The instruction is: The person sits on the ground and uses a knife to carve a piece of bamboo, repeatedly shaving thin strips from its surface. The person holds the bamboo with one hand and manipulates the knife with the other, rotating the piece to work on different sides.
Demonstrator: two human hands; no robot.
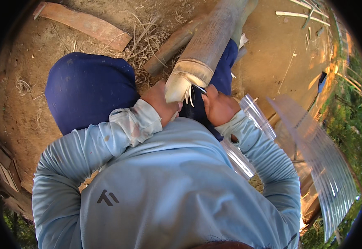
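Observation:
A thick bamboo pole (208,39) slants from the upper right down to my lap, its pale cut end (180,85) frayed into strips. My left hand (161,106) grips that cut end from the left side. My right hand (217,106) is closed around a small metal blade (199,89) whose tip touches the pale end of the bamboo. My knees in dark blue trousers (85,89) lie on either side of the pole.
Brown planks (85,24) and another (170,46) lie on the dirt among dry straw. Clear corrugated roofing sheets (313,145) lie to my right. Thin bamboo slats (301,14) rest at the top right. Wooden pieces (4,166) sit at the left edge.

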